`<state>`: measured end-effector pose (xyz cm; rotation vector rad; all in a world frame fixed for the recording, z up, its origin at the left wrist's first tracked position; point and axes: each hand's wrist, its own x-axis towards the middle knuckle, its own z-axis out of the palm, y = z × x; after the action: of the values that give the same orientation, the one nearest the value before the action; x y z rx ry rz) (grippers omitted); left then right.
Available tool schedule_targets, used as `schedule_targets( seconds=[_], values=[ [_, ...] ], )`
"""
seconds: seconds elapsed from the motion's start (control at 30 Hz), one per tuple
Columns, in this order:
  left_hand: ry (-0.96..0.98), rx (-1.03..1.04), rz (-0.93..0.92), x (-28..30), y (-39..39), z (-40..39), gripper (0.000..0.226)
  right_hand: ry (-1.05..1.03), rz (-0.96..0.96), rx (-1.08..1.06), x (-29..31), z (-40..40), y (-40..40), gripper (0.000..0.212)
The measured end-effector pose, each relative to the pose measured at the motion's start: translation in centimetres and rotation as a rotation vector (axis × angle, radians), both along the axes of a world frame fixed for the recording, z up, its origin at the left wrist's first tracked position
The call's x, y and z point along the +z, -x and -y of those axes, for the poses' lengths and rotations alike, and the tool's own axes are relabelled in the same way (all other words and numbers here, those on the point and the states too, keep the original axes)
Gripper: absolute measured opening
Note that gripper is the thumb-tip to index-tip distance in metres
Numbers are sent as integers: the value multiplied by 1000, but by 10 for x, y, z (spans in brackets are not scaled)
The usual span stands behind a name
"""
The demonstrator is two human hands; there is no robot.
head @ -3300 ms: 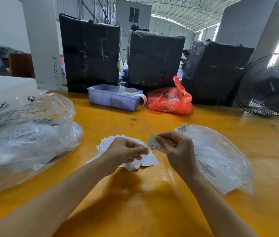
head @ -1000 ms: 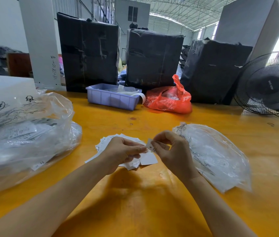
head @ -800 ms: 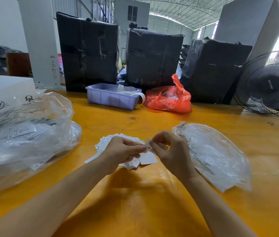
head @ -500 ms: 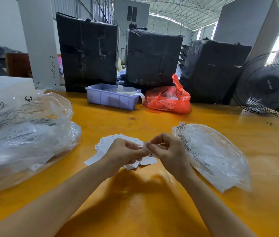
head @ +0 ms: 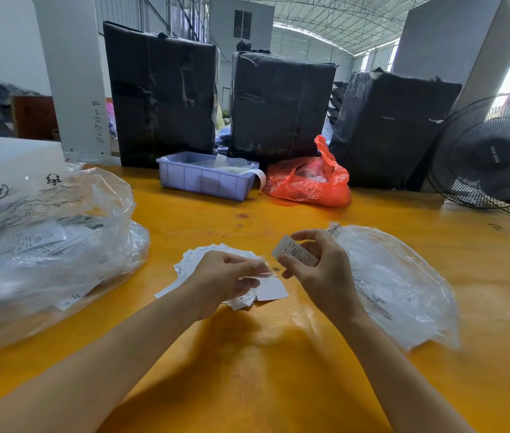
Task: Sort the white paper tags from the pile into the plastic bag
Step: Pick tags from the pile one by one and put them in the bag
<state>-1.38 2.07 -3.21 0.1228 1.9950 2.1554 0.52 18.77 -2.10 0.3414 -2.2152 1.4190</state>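
The pile of white paper tags [head: 216, 267] lies fanned on the yellow table [head: 263, 385] and serves as the anchor for the rest. The left hand [head: 227, 281] rests directly over the pile, its fingers curled close together with the thumb and forefinger pinching the edge of a tag on the pile's right side. Just right of the pile and raised above the table, the right hand [head: 319, 273] holds a single printed tag [head: 294, 255] between its thumb and forefinger, the other fingers loosely bent. Further right of the pile, touching the back of that hand, the clear plastic bag [head: 397, 282] lies flat with tags showing inside. To the left of the pile sits a large crumpled clear bag [head: 44, 242] with more printed tags in it. Beyond the pile, at the table's far edge, stand a lilac plastic bin [head: 205, 178] and a red bag [head: 308, 179] side by side.
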Motion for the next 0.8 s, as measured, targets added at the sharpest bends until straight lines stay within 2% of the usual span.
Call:
schedule_targets(
  seconds=[0.23,0.5,0.8],
  values=[
    [62,29,-10,1,0,-2,20,-117,-6,24,-3,0,1,26],
    [188,16,-117,3,-2,-2,16,-151,19,28,-6,0,3,20],
    [217,31,-205,2,-2,-2,16,-172,44,13,-6,0,3,17]
  ],
)
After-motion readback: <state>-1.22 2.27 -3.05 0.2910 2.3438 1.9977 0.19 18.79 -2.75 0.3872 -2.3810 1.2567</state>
